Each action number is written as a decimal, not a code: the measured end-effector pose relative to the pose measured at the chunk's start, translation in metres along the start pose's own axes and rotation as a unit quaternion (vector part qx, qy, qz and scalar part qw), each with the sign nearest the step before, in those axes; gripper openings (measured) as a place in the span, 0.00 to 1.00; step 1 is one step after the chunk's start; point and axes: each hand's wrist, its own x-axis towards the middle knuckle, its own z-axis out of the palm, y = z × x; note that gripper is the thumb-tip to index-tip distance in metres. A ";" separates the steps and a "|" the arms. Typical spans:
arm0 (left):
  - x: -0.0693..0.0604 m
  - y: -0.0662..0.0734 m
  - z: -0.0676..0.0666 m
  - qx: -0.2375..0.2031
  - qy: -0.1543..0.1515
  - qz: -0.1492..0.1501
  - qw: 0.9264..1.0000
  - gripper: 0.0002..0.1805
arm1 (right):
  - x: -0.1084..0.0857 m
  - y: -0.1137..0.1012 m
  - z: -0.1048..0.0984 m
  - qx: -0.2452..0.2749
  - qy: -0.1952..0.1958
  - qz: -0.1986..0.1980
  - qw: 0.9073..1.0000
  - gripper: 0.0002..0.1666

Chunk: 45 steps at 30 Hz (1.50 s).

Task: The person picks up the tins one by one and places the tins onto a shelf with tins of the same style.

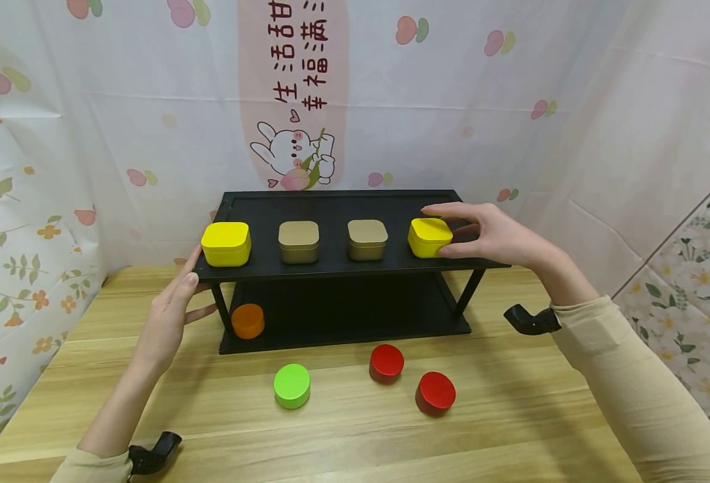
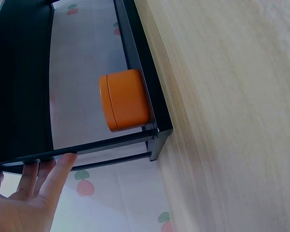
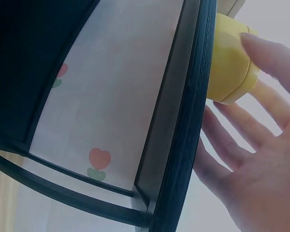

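Note:
A black two-tier shelf (image 1: 355,270) stands on the table. My left hand (image 1: 170,312) touches the left end of its upper tier, fingers fairly straight; in the left wrist view the fingertips (image 2: 66,158) meet the end rail. At the upper tier's right end, my right hand (image 1: 490,233) holds a yellow square tin (image 1: 430,236) between thumb and fingers. The right wrist view shows the thumb (image 3: 261,50) across the same yellow tin (image 3: 228,60). Another yellow tin (image 1: 226,245) sits at the left end, close to my left hand.
Two brownish-gold tins (image 1: 299,243) (image 1: 367,240) stand between the yellow ones. An orange tin (image 1: 248,321) is on the lower tier's left. In front, a green round tin (image 1: 291,386) and two red round tins (image 1: 386,363) (image 1: 436,394) lie on the wooden table (image 1: 222,409). A patterned curtain (image 1: 167,134) hangs behind.

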 end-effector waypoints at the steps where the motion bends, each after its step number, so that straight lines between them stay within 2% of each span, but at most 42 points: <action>1: 0.000 0.000 0.000 0.000 0.000 0.001 1.000 0.28 | -0.001 0.000 0.000 0.001 0.006 0.002 1.000 0.40; 11: 0.000 -0.001 -0.001 0.004 0.001 -0.002 1.000 0.28 | -0.013 -0.005 0.003 -0.003 0.051 0.009 0.999 0.39; 23: 0.000 0.000 0.001 0.003 -0.001 -0.003 1.000 0.28 | -0.037 -0.005 0.009 -0.011 0.098 0.013 0.995 0.40; 30: 0.000 0.001 0.000 0.009 0.000 -0.005 1.000 0.28 | -0.049 -0.006 0.014 -0.036 0.124 0.014 0.991 0.41; 34: 0.000 0.001 0.000 0.010 -0.001 -0.004 1.000 0.28 | -0.055 -0.004 0.020 -0.057 0.154 -0.012 0.986 0.42; 45: 0.000 0.001 0.000 0.010 0.000 -0.012 1.000 0.28 | -0.066 -0.007 0.032 -0.121 0.225 -0.073 0.964 0.46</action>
